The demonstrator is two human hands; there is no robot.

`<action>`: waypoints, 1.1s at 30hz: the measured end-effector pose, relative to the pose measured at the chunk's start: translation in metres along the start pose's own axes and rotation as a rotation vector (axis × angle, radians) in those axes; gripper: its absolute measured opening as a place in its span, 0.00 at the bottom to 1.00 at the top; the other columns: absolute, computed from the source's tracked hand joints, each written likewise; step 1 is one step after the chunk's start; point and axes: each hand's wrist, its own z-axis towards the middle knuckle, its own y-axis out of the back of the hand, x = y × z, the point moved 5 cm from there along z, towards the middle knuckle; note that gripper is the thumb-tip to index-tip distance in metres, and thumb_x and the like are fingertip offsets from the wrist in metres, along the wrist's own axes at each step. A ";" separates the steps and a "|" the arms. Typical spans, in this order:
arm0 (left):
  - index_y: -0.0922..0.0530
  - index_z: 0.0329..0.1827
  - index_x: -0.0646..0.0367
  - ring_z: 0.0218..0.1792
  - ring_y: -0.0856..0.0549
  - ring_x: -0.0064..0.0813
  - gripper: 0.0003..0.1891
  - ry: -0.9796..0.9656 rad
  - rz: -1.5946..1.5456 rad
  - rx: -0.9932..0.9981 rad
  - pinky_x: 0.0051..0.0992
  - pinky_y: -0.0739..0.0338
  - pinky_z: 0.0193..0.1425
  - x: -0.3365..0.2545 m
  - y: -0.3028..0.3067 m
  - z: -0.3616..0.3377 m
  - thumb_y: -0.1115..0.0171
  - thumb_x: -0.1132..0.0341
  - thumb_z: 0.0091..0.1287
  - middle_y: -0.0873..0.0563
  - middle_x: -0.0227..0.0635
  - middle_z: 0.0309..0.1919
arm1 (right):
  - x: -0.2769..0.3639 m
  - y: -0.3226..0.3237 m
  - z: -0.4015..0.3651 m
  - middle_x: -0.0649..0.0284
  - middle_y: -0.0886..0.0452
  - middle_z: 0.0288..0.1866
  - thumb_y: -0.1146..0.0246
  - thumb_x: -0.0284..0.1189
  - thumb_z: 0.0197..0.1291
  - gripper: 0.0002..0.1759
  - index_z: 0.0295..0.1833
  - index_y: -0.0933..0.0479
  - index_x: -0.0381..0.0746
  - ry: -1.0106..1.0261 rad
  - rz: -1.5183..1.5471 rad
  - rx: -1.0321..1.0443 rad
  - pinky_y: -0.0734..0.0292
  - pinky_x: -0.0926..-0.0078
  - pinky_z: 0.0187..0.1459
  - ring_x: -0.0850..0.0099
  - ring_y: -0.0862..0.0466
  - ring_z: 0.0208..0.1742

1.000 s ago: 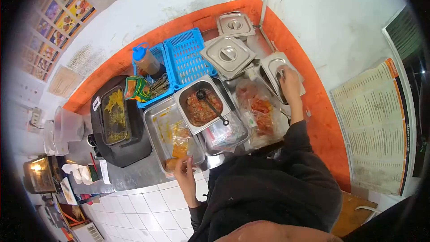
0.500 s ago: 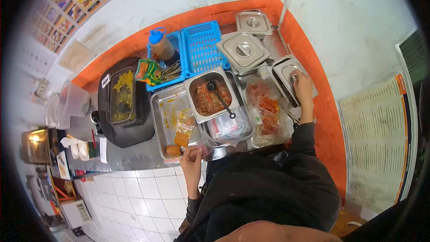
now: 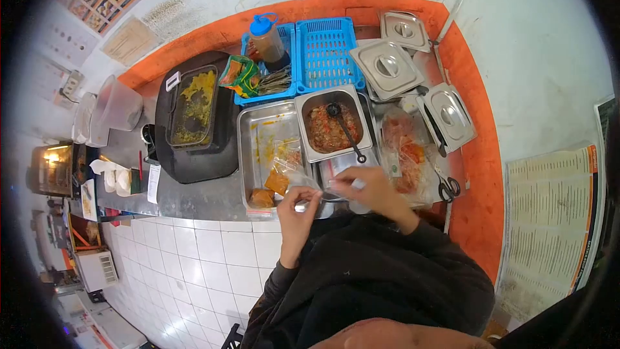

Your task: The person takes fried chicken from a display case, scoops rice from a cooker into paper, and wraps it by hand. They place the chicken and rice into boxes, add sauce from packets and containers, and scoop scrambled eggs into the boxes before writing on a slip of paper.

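So from my feed, both my hands are pinched onto the small clear bag (image 3: pixel 290 173): left hand (image 3: pixel 298 212) on its near edge, right hand (image 3: pixel 373 195) closed on the other side. The bag has something orange in it and sits over the front end of the steel tray (image 3: pixel 255 130), right at the desk (image 3: pixel 194 199) edge. The sauce pan (image 3: pixel 330 128) with its ladle is just behind it, and the scissors (image 3: pixel 447 187) are off to the right.
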 end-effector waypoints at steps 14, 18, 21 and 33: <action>0.24 0.32 0.62 0.30 0.23 0.13 0.04 0.317 -0.348 0.340 0.15 0.29 0.35 0.048 0.005 0.019 0.38 0.72 0.63 0.19 0.27 0.28 | -0.001 -0.055 0.011 0.54 0.24 0.25 0.43 0.29 0.61 0.09 0.36 0.30 0.33 -0.009 0.064 0.245 0.29 0.69 0.29 0.63 0.20 0.25; 0.25 0.31 0.59 0.29 0.23 0.17 0.07 0.003 -0.096 0.275 0.22 0.34 0.37 0.021 0.001 0.024 0.44 0.67 0.66 0.21 0.27 0.27 | 0.001 -0.055 0.016 0.53 0.25 0.23 0.43 0.31 0.57 0.09 0.35 0.31 0.36 0.110 -0.242 0.139 0.29 0.62 0.28 0.53 0.23 0.26; 0.28 0.26 0.55 0.26 0.24 0.34 0.05 -0.466 0.868 -0.004 0.32 0.40 0.33 -0.005 0.005 0.021 0.42 0.68 0.57 0.26 0.33 0.22 | -0.017 -0.066 0.016 0.55 0.24 0.24 0.40 0.30 0.54 0.08 0.32 0.30 0.37 0.035 -0.317 0.003 0.28 0.61 0.28 0.55 0.22 0.27; 0.25 0.49 0.52 0.49 0.22 0.35 0.19 -0.610 0.746 0.171 0.40 0.37 0.58 -0.029 0.011 0.024 0.36 0.64 0.53 0.23 0.35 0.49 | -0.008 -0.067 0.007 0.47 0.39 0.66 0.38 0.19 0.50 0.10 0.41 0.24 0.32 0.078 -0.209 -0.157 0.25 0.66 0.44 0.58 0.23 0.44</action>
